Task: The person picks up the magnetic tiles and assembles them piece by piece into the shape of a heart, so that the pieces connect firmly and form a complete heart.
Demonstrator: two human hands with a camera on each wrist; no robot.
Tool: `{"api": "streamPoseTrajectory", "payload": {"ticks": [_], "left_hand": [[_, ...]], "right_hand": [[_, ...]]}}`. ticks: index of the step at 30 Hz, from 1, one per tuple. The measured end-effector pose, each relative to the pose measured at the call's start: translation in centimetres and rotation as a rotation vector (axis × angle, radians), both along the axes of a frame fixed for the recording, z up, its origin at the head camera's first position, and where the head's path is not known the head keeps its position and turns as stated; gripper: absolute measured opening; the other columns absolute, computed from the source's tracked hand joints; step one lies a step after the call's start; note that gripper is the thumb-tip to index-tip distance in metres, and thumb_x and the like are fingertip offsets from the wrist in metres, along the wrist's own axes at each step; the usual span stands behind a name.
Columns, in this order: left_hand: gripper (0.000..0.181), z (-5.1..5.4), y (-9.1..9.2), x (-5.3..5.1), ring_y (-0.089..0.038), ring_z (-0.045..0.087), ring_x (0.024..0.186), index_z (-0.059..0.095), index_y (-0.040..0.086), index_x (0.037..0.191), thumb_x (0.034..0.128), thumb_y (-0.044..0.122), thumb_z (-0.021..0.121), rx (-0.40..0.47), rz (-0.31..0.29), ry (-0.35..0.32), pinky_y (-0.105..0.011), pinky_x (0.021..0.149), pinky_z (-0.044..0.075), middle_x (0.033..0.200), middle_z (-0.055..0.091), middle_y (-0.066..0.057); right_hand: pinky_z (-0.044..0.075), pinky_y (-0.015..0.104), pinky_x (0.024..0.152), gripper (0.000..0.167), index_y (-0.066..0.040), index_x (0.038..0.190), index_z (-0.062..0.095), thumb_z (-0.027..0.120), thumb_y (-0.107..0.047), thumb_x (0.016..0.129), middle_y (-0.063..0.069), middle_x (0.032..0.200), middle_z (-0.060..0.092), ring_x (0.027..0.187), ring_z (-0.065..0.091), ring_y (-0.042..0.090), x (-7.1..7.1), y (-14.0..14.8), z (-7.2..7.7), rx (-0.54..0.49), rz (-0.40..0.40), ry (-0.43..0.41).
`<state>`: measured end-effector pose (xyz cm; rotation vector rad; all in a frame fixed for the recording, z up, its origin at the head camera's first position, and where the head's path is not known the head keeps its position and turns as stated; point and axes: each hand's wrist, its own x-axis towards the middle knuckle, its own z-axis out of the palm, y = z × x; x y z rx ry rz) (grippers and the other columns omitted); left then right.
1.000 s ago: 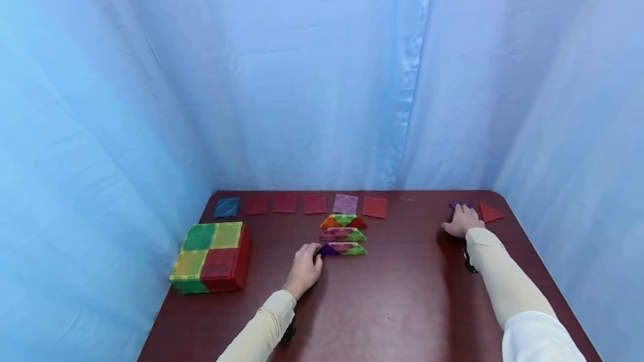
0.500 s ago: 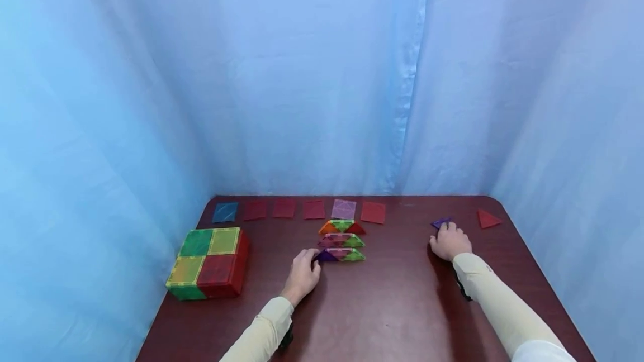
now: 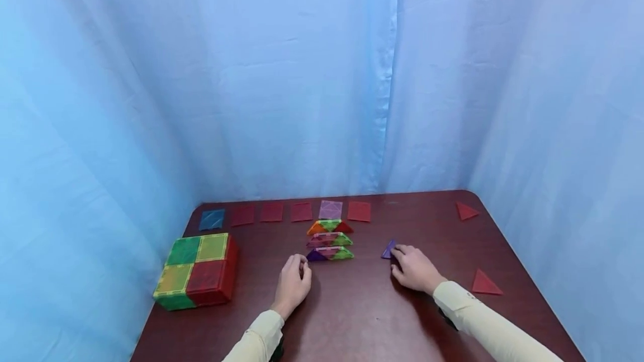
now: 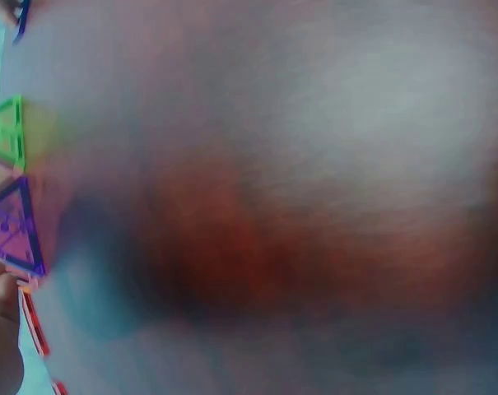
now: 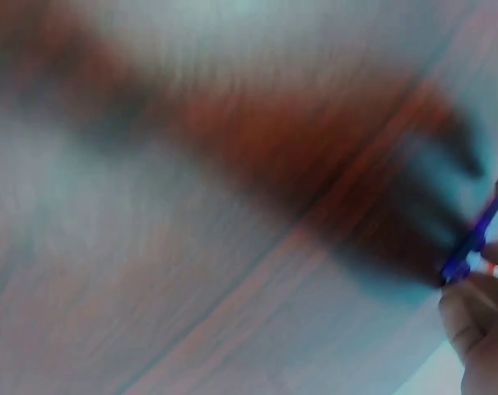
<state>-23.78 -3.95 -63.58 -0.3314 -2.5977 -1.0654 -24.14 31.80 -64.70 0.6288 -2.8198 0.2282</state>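
R hand (image 3: 415, 268) moved L, pinching purple tri (image 3: 388, 249).

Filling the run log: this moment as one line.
right hand: holds purple triangle tile | left hand: at left end of nearest tile row, contact unclear | right side of table: two red triangle tiles

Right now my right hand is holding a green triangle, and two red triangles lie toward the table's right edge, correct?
Not green: your right hand holds a purple triangle, as the head view shows. The two red triangles do lie toward the right edge of the table.
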Motion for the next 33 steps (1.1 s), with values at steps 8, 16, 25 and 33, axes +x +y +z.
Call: {"api": "streamPoseTrajectory", "payload": {"ticks": [8,16,25,33], "left_hand": [[0.014,0.2,1.4,2.1,-0.011,0.06,0.076,0.071,0.008,0.097,0.086,0.002,0.064,-0.15,-0.256,0.083,-0.028,0.069,0.053,0.087,0.063,0.001],[0.022,0.6,3.5,3.1,-0.022,0.067,0.113,0.076,0.005,0.109,0.0898,0.008,0.065,-0.434,-0.466,0.031,-0.033,0.097,0.054,0.119,0.072,-0.007],[0.035,0.8,3.8,2.5,-0.025,0.065,0.122,0.073,0.005,0.121,0.0873,0.011,0.066,-0.573,-0.497,0.1,-0.033,0.103,0.052,0.127,0.071,-0.008],[0.036,1.2,3.8,2.5,-0.02,0.064,0.121,0.075,0.01,0.122,0.0863,0.014,0.067,-0.644,-0.492,0.086,-0.035,0.098,0.054,0.126,0.071,-0.003]], "right_hand": [[0.057,0.042,0.091,0.037,0.0,0.114,0.075,0.072,-0.019,0.083,0.016,0.117,0.072,0.104,0.069,0.028,1.8,-4.8,-0.1,-0.028,0.29,0.04],[0.053,0.041,0.093,0.04,0.002,0.128,0.068,0.059,-0.005,0.089,0.018,0.134,0.065,0.109,0.061,0.026,3.4,-10.1,0.4,-0.049,0.332,-0.161],[0.051,0.039,0.096,0.039,-0.002,0.129,0.068,0.058,-0.003,0.091,0.014,0.137,0.064,0.11,0.061,0.023,3.0,-10.3,1.1,-0.038,0.285,-0.213],[0.05,0.045,0.099,0.041,-0.007,0.13,0.068,0.058,-0.003,0.09,0.008,0.132,0.067,0.12,0.062,0.024,2.1,-7.8,1.1,-0.049,0.306,-0.153]]}}
